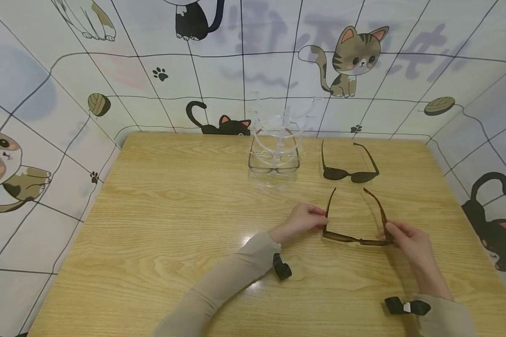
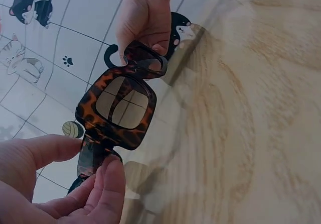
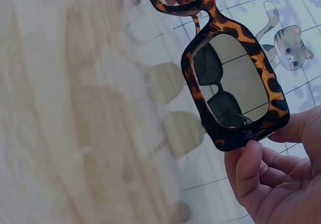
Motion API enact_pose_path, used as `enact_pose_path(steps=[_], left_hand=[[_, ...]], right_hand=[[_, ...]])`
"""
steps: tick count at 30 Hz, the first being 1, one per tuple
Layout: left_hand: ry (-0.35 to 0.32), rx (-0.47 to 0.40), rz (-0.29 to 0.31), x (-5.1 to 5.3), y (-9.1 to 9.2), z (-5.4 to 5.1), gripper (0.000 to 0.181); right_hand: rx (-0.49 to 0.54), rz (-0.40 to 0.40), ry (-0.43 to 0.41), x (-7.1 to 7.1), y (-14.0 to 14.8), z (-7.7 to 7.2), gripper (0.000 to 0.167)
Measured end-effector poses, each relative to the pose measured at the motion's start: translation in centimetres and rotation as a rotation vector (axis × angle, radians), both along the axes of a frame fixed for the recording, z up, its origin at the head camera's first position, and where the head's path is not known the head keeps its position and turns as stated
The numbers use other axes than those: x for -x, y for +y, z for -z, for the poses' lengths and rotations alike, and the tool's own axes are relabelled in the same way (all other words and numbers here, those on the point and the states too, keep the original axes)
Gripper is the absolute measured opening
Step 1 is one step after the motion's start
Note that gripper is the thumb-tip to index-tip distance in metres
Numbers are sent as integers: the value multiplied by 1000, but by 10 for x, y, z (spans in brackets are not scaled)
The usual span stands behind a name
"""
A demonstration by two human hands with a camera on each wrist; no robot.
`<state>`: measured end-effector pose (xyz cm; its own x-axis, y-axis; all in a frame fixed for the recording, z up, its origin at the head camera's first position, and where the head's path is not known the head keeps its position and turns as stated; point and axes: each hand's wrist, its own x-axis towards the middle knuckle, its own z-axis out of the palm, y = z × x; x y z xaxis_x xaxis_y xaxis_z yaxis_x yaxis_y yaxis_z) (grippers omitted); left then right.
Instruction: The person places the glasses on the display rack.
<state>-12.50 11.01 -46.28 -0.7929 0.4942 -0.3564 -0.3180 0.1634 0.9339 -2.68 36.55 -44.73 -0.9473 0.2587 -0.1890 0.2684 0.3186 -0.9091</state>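
A pair of tortoiseshell sunglasses (image 1: 341,237) with thick square rims is held up by both hands, lenses toward me and temples unfolded, pointing away. My left hand (image 1: 302,219) pinches the left end near the hinge. At the opposite end, my right hand (image 1: 413,241) grips the hinge corner between thumb and fingers. The left wrist view shows the mottled brown rim (image 2: 143,131) between the two hands. In the right wrist view the thumb and fingers of the right hand (image 3: 276,179) hold the rim's lower corner.
Behind them, black sunglasses (image 1: 337,174) lie on the wooden table (image 1: 173,201) with temples unfolded. A clear acrylic stand (image 1: 280,135) at the back middle has thin-framed glasses (image 1: 274,170) at its lower part. Cat-printed sheeting (image 1: 219,75) borders the table at the back and sides.
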Motion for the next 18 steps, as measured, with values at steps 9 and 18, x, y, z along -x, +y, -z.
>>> enact_pose_path(steps=[9,18], left_hand=[[-117,-161,-34,6,-10,-14,28],[-81,-210,-59,12,-26,-29,28]], right_hand=[[269,13,53,5,3,-2,8],[305,-5,114,13,-11,-13,15]])
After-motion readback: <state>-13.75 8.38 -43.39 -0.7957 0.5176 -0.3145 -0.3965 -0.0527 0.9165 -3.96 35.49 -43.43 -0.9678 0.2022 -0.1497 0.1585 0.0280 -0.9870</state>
